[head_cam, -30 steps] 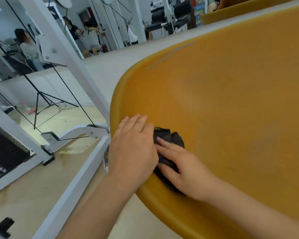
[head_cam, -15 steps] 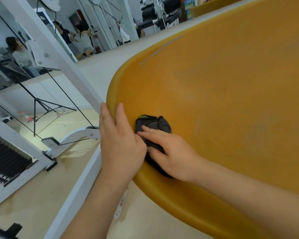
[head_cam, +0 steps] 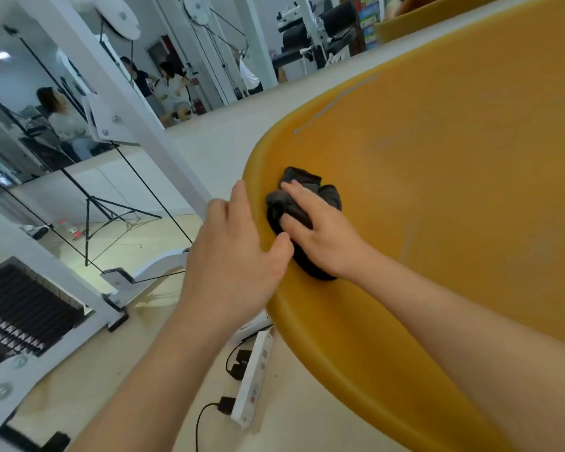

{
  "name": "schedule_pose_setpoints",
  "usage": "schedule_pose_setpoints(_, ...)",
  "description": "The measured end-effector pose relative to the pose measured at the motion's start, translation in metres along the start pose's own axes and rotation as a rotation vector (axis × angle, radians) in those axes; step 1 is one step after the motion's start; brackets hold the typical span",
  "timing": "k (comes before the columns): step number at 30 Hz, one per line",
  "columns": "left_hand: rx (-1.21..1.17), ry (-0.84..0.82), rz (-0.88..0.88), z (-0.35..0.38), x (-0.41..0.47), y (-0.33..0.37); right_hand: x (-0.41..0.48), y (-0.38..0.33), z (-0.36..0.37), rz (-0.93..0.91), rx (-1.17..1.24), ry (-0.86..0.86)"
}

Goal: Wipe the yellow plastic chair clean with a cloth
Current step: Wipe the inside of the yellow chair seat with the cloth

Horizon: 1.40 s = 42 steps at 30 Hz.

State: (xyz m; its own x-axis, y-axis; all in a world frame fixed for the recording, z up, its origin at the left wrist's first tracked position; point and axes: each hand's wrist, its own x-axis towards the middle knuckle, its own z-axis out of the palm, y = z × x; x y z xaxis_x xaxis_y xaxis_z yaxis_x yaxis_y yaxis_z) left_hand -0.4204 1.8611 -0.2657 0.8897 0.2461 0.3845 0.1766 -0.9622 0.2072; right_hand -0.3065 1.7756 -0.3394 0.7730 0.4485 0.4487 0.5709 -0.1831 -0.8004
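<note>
The yellow plastic chair fills the right side of the head view, its curved rim running down the middle. A crumpled dark grey cloth lies on the chair's inner surface close to the rim. My right hand presses down on the cloth with spread, fairly straight fingers and covers most of it. My left hand grips the rim right beside it, thumb on the inner surface and fingers wrapped over the outer edge, out of sight.
A white power strip with plugged black cables lies on the floor under the rim. To the left stand a white gym machine frame and a black weight stack. A tripod and people appear beyond.
Both hands and the cloth have shifted up along the rim. My left hand went from lying flat on the seat to clasping the rim.
</note>
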Motion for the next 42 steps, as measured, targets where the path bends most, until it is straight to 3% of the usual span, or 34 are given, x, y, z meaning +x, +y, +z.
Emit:
schedule_pose_setpoints(4,0.143,-0.018,-0.052,0.004,0.056,-0.003,-0.085,0.012,-0.010,-0.124,-0.045,-0.223)
schedule_pose_setpoints(7,0.187,0.052,-0.037,0.023,0.074,-0.005,-0.090,0.019,-0.021,-0.138,-0.120,-0.332)
schedule_pose_setpoints(10,0.086,0.070,-0.061,0.026,0.077,-0.007,-0.035,0.024,-0.009,-0.169,-0.139,-0.166)
schedule_pose_setpoints(14,-0.021,0.029,-0.110,0.018,0.067,-0.004,0.021,0.017,0.001,0.034,-0.067,0.060)
schedule_pose_setpoints(20,-0.020,0.107,-0.139,0.005,0.032,-0.014,-0.111,-0.006,0.005,-0.123,-0.025,-0.174)
schedule_pose_setpoints(24,-0.079,0.112,-0.153,0.003,0.026,-0.016,-0.051,0.016,0.003,-0.043,-0.165,-0.121)
schedule_pose_setpoints(28,0.011,0.051,-0.123,-0.001,0.029,-0.016,-0.010,0.029,0.010,0.176,-0.074,-0.011)
schedule_pose_setpoints(33,-0.037,-0.105,-0.093,-0.013,0.044,-0.023,-0.108,0.025,-0.004,-0.057,-0.030,-0.211)
schedule_pose_setpoints(35,-0.062,-0.087,-0.101,-0.014,0.046,-0.024,-0.104,0.039,-0.013,-0.100,-0.048,-0.270)
schedule_pose_setpoints(38,-0.015,-0.062,-0.081,-0.013,0.041,-0.021,-0.045,0.060,-0.014,0.003,-0.213,-0.183)
schedule_pose_setpoints(42,0.028,-0.077,-0.066,-0.015,0.041,-0.020,0.001,0.047,-0.004,0.208,-0.134,-0.015)
